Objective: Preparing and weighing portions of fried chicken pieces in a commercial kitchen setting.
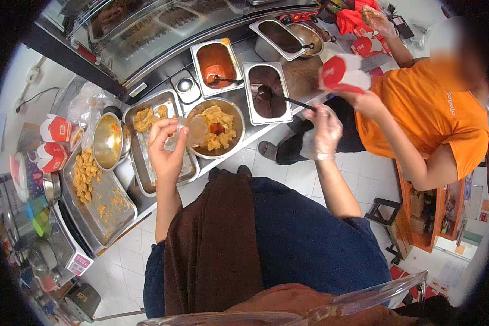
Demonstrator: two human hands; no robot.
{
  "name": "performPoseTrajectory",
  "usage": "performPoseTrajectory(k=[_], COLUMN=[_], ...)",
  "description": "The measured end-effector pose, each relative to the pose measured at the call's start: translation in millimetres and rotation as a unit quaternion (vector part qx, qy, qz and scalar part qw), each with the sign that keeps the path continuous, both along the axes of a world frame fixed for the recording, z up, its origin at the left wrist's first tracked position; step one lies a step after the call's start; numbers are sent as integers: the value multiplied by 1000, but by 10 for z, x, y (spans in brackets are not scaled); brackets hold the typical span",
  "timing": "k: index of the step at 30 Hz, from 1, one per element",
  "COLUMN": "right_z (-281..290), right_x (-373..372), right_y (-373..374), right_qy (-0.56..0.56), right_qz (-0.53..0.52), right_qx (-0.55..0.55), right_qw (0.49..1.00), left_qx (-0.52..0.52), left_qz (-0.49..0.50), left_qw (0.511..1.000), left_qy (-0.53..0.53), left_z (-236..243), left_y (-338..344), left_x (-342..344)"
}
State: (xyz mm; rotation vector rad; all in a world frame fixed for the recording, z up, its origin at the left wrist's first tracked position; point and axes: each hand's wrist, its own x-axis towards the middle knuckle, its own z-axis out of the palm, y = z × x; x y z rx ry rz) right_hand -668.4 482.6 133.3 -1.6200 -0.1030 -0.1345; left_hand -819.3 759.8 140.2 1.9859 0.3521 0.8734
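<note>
The black ladle [292, 101] is grasped in the gloved right hand [325, 133], its head in the dark sauce [266, 108]; a clear cup [196, 131] is pinched in the left hand [167, 149], over the left edge of the steel bowl [239, 120] of fried pieces [220, 139]. Sauce could be dripped by a tilted ladle, the thin cup crushed by a tight pinch.

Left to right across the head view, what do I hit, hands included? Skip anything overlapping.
Red-and-white paper boxes → stained metal bowl → left hand → steel bowl of fried chicken → pan of dark sauce → gloved right hand → co-worker's orange shirt.
</note>
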Motion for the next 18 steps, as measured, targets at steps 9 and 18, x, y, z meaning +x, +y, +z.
performPoseTrajectory(k=[9, 18], right_z=[-194, -380], right_x=[139, 170], right_y=[153, -215], right_qy=[-103, 225], right_qz=[126, -111], right_qx=[-202, 340], right_qw=[966, 906], left_qx=[-5, 14], left_qz=[2, 1], left_qw=[1000, 1000], left_qy=[15, 13], left_z=[-31, 20], left_y=[12, 0], left_x=[5, 36])
